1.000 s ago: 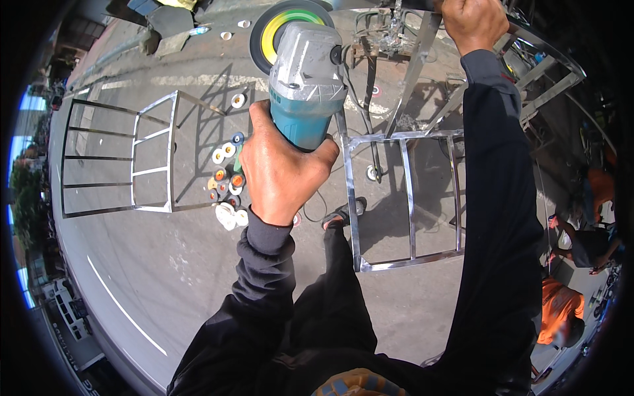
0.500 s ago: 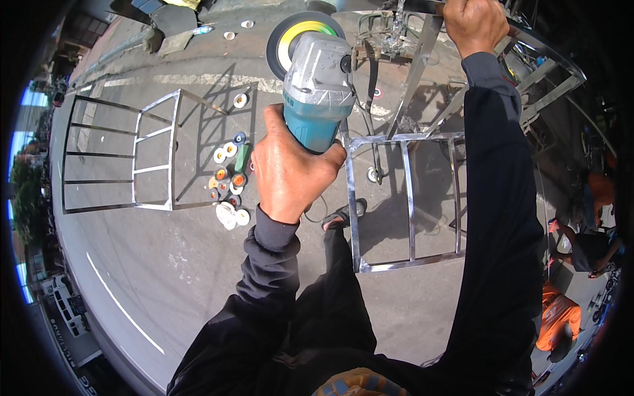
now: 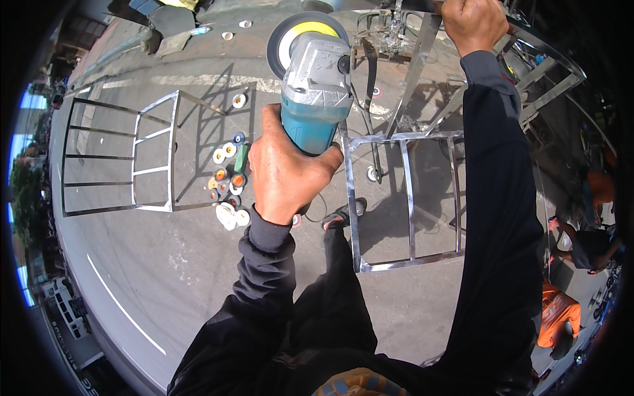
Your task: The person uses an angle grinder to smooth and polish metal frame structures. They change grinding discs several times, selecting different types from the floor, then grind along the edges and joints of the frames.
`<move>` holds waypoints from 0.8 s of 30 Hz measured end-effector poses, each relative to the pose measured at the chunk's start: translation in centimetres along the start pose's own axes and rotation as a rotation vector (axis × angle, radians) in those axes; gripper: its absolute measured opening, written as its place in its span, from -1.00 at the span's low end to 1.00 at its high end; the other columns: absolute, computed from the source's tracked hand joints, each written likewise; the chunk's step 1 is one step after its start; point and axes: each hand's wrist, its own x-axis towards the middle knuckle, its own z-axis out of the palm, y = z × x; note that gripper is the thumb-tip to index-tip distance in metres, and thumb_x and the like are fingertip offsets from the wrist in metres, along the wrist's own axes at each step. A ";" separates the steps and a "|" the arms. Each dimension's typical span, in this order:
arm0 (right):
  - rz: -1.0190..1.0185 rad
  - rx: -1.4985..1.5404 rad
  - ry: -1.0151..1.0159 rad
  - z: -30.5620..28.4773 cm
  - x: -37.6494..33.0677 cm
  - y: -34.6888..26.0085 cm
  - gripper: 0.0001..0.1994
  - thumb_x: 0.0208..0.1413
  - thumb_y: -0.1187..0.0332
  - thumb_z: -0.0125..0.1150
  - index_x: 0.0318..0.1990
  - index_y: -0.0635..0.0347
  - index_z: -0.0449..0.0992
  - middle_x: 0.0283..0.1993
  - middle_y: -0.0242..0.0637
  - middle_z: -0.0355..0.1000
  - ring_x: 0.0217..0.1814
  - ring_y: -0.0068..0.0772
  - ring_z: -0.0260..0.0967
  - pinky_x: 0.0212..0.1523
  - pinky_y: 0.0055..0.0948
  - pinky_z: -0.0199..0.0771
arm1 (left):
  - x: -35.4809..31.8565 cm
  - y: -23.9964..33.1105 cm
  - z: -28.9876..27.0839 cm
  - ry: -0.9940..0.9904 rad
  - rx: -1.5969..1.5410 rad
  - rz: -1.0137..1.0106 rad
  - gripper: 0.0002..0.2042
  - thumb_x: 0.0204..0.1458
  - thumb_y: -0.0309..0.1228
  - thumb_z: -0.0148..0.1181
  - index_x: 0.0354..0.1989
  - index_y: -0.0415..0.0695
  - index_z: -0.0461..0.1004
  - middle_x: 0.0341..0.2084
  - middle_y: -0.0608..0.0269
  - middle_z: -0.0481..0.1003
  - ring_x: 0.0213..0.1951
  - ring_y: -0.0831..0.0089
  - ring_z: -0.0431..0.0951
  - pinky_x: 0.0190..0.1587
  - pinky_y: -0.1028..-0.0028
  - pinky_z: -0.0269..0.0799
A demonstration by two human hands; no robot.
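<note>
My left hand [image 3: 290, 168] is wrapped round the teal body of an angle grinder [image 3: 318, 82]. Its grey metal head points away from me, and a round disc [image 3: 279, 41] with a yellow and white centre is fitted on it. At the upper right, my right hand [image 3: 472, 28] is closed in a fist on the top of a bare metal frame [image 3: 416, 69]; the fingers' far side is hidden. Below and right of the grinder stands a ladder-like section of shiny square tubing [image 3: 352, 204], close to the tool but apart from the disc.
A second metal frame [image 3: 135, 155] stands on the pavement at left. Several grinding discs and wheels [image 3: 229, 150] lie in a cluster beside it. My sandalled foot [image 3: 338, 219] is near the tubing. People in orange [image 3: 558, 315] are at the far right, and a cord [image 3: 323, 206] runs along the ground.
My left hand and the grinder have shifted slightly left and down. The coloured ring on the disc shows less green. My right hand stays in place on the frame.
</note>
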 end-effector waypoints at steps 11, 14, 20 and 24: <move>0.070 0.061 -0.012 -0.4 0.4 -0.6 -0.64 0.24 0.24 0.04 -0.58 0.17 0.54 -0.59 0.02 0.44 -0.50 0.25 0.37 -0.41 0.08 0.30 | 0.1 -0.9 0.0 -0.016 0.044 0.029 -0.38 -0.32 -0.34 0.43 -0.07 -0.37 0.31 -0.41 -0.26 0.60 -0.32 -0.17 0.67 -0.17 0.13 0.56; 0.037 0.016 -0.005 -0.4 0.3 -0.4 -0.63 0.24 0.24 0.04 -0.60 0.17 0.52 -0.60 0.02 0.43 -0.49 0.25 0.37 -0.40 0.08 0.29 | 0.2 -1.0 0.3 0.042 -0.070 0.037 -0.39 -0.32 -0.34 0.43 -0.07 -0.36 0.31 -0.40 -0.25 0.60 -0.32 -0.16 0.67 -0.17 0.14 0.57; 0.071 0.038 -0.021 -0.1 0.2 -0.1 -0.64 0.19 0.24 0.07 -0.63 0.18 0.49 -0.59 0.05 0.43 -0.47 0.25 0.38 -0.40 0.07 0.30 | 0.4 -1.0 -0.2 0.016 -0.028 0.015 -0.39 -0.32 -0.36 0.43 -0.06 -0.37 0.34 -0.33 -0.19 0.61 -0.30 -0.02 0.66 -0.13 0.21 0.55; 0.042 0.003 0.005 0.1 -0.1 0.1 -0.67 0.15 0.25 0.09 -0.63 0.19 0.49 -0.58 0.06 0.42 -0.47 0.26 0.37 -0.40 0.08 0.30 | 0.4 -0.8 -0.1 0.023 -0.044 0.028 -0.39 -0.32 -0.34 0.42 -0.07 -0.38 0.33 -0.39 -0.28 0.60 -0.32 -0.18 0.67 -0.16 0.14 0.56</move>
